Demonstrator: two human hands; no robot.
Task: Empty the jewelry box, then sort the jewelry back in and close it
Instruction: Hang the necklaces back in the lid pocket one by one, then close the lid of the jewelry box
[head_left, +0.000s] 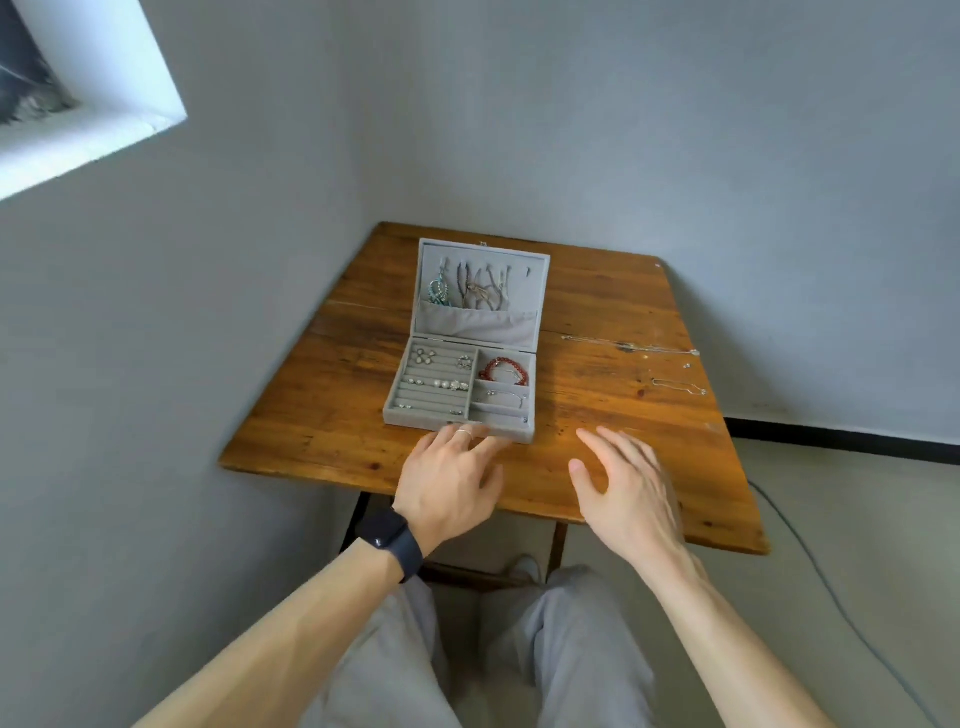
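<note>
Head view: my left hand (447, 478), fingers loosely spread, touches the near wall of the open grey velvet jewelry box (514, 434) mid-tabletop. My right hand (628, 488) hovers spread beside its near-right corner. The thin necklaces hanging in its lid (475, 286) look light and tangle-prone, so I'd pinch each singly.

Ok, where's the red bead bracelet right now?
In the head view, the red bead bracelet lies in the far right compartment of the open jewelry box, right of the ring rolls and just below the lid pocket.
</note>
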